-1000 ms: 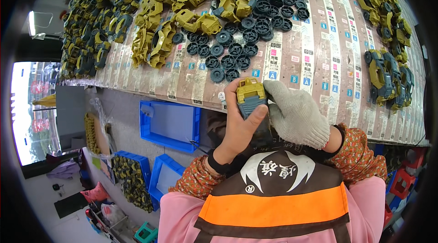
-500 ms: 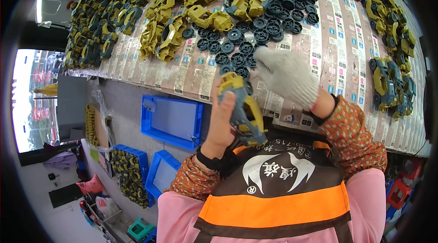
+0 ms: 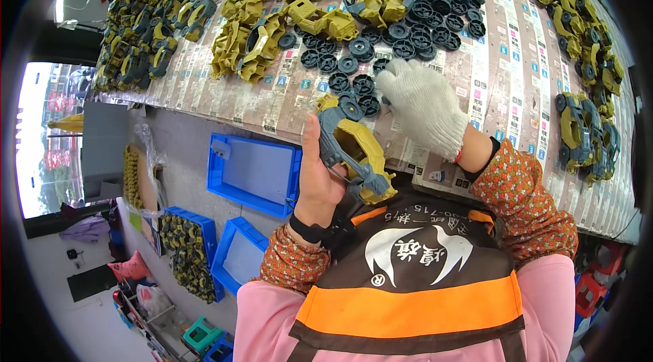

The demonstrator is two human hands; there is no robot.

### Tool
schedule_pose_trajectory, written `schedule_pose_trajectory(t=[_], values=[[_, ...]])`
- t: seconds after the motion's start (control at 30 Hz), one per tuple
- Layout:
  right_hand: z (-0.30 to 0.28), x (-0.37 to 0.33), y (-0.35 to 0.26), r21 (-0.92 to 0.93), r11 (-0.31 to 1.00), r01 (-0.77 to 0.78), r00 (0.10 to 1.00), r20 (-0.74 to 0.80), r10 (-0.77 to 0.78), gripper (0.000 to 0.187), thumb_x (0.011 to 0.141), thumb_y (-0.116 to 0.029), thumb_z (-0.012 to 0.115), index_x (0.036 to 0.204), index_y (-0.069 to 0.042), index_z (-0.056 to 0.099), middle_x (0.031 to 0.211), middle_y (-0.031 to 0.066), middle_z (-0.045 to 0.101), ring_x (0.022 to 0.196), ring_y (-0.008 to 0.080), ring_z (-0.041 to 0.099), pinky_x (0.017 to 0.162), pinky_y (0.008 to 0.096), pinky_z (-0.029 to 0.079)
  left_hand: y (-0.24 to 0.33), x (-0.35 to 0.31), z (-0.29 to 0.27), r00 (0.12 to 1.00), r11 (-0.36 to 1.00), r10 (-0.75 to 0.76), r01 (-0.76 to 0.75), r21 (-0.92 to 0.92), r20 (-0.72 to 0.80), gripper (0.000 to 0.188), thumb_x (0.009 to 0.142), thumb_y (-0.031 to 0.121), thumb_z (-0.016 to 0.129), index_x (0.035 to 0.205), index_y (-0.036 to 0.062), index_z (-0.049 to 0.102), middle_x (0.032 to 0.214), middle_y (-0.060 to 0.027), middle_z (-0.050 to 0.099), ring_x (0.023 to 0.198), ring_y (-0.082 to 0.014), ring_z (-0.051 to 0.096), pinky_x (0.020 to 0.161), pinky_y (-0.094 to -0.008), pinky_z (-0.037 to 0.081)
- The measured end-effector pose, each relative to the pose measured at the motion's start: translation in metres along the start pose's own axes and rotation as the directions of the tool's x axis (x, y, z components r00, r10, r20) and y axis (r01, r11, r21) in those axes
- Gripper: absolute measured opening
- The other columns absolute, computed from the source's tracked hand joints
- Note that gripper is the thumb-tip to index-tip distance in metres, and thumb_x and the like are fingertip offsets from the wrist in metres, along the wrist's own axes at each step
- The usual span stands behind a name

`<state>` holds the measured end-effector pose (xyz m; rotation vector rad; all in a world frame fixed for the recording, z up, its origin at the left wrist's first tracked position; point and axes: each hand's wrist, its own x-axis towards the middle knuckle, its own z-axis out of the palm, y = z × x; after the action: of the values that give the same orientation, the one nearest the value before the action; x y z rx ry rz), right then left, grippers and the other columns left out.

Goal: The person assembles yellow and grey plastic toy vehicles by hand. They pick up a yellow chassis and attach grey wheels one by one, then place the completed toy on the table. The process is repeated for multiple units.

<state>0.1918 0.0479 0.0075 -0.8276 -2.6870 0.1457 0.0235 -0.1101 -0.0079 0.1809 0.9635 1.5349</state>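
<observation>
1. In the head view, we read clock directions from the centre, with 12 o'clock at the top edge.
2. We hold the toy car body, yellow-green and blue-grey, just off centre toward 1 o'clock, tilted in front of the table's near edge.
3. Our left hand, bare, wraps its fingers and thumb around the body's left side.
4. Our right hand, in a knitted glove, lies toward 2 o'clock with its fingers curled beside the dark toy wheels; we cannot tell whether it pinches one.
5. The wheels cover the table toward 1 o'clock.
6. Yellow-green body shells lie heaped from 11 to 12 o'clock.
7. A pile of toy cars occupies 10 o'clock; upright two-tone car bodies stand at 3 o'clock.
8. Below the table, we find a blue crate at 9 o'clock and a filled crate at 8 o'clock.
</observation>
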Motion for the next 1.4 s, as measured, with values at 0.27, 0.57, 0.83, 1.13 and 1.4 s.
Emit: schedule_pose_trajectory(t=[0.27, 0.57, 0.83, 1.13, 1.4], values=[[-0.043, -0.051, -0.014, 0.642, 0.698, -0.317, 0.948, 0.195, 0.251, 0.02, 0.092, -0.007, 0.069, 0.109, -0.001, 0.061, 0.095, 0.0202, 0.07, 0.09, 0.0383, 0.073, 0.079, 0.0446, 0.058, 0.001, 0.007, 0.015, 0.998, 0.997, 0.061, -0.059, -0.051, 0.034, 0.065, 0.106, 0.068, 0.052, 0.129, 0.0089, 0.066, 0.116, -0.0087, 0.076, 0.102, -0.0246, 0.076, 0.091, -0.0431, 0.063], [-0.052, -0.091, -0.038, 0.777, 0.5, -0.383, 0.909, 0.22, 0.354, 0.036, 0.094, -0.007, 0.071, 0.13, -0.004, 0.065, 0.108, 0.024, 0.074, 0.096, 0.0431, 0.075, 0.08, 0.0463, 0.059, -0.005, 0.014, 0.038, 0.991, 0.992, 0.127, -0.128, -0.001, -0.043, 0.059, 0.105, 0.066, 0.057, 0.126, 0.0114, 0.068, 0.115, -0.0059, 0.075, 0.101, -0.0236, 0.074, 0.091, -0.0421, 0.061], [-0.043, -0.1, -0.038, 0.839, 0.397, -0.372, 0.882, 0.186, 0.434, 0.033, 0.094, -0.002, 0.069, 0.127, -0.001, 0.065, 0.103, 0.0211, 0.075, 0.095, 0.0369, 0.077, 0.08, 0.0426, 0.06, -0.009, 0.009, 0.052, 0.988, 0.989, 0.146, -0.145, 0.039, -0.043, 0.059, 0.106, 0.064, 0.056, 0.128, 0.0094, 0.066, 0.117, -0.0072, 0.075, 0.104, -0.0241, 0.074, 0.093, -0.0425, 0.06], [-0.044, -0.099, -0.035, 0.864, 0.21, -0.457, 0.806, 0.303, 0.508, 0.031, 0.097, 0.003, 0.064, 0.127, 0.002, 0.063, 0.094, 0.0125, 0.073, 0.077, 0.0148, 0.071, 0.068, 0.0318, 0.059, -0.013, 0.013, 0.049, 0.986, 0.987, 0.159, -0.16, 0.017, 0.043, 0.061, 0.107, 0.064, 0.054, 0.128, 0.008, 0.066, 0.117, -0.0084, 0.075, 0.103, -0.0242, 0.074, 0.093, -0.0429, 0.06], [-0.048, -0.099, -0.038, 0.878, 0.126, -0.463, 0.781, 0.336, 0.527, 0.029, 0.098, 0.002, 0.064, 0.127, 0.001, 0.064, 0.097, 0.0108, 0.073, 0.073, 0.0114, 0.069, 0.064, 0.0294, 0.058, -0.013, 0.013, 0.048, 0.979, 0.979, 0.202, -0.202, 0.041, 0.014, 0.059, 0.108, 0.063, 0.054, 0.128, 0.0089, 0.067, 0.116, -0.0066, 0.076, 0.102, -0.023, 0.074, 0.091, -0.0408, 0.06]])
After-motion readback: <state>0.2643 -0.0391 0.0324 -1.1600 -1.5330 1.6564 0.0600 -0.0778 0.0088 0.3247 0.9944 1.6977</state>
